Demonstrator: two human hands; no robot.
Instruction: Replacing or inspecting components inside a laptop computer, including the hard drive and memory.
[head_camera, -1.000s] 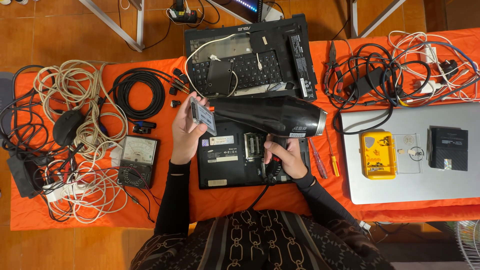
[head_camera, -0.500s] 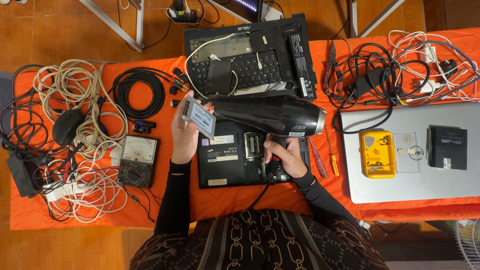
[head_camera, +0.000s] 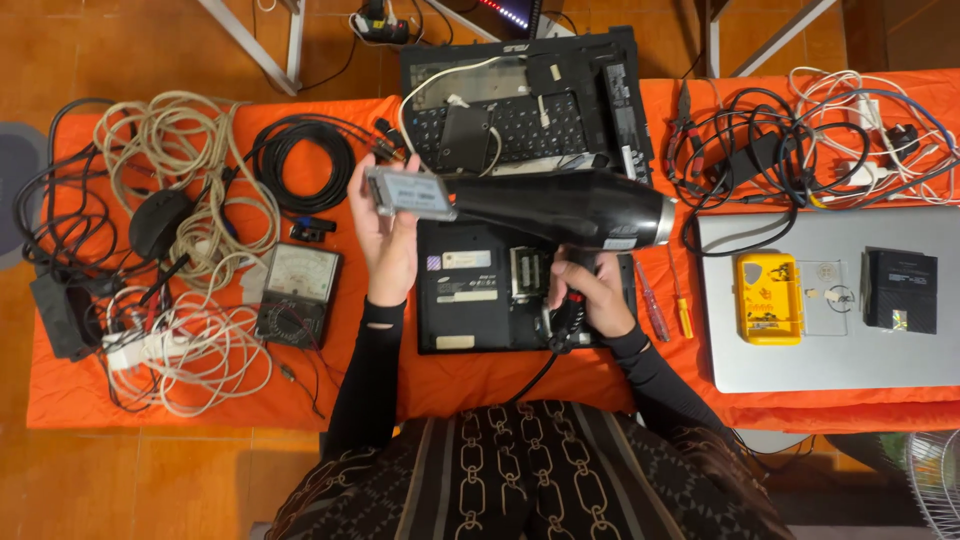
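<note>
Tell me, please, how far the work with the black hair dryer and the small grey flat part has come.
Done: the black laptop base lies open on the orange table, and the small grey rectangular part is out and lifted. In hand: the left hand holds that part up, and the right hand aims the black hair dryer at it. Left: the red and yellow screwdrivers lie unused beside the base.

floor: you stand on orange-brown tiles (head_camera: 150, 45), glossy, warm indoor light
table: orange cloth (head_camera: 90, 395) covers it edge to edge
legs: white metal stand legs (head_camera: 262, 45) behind your table
mat: grey round mat (head_camera: 15, 185) at left edge
fan: white fan grille (head_camera: 935, 480) bottom right corner
</note>
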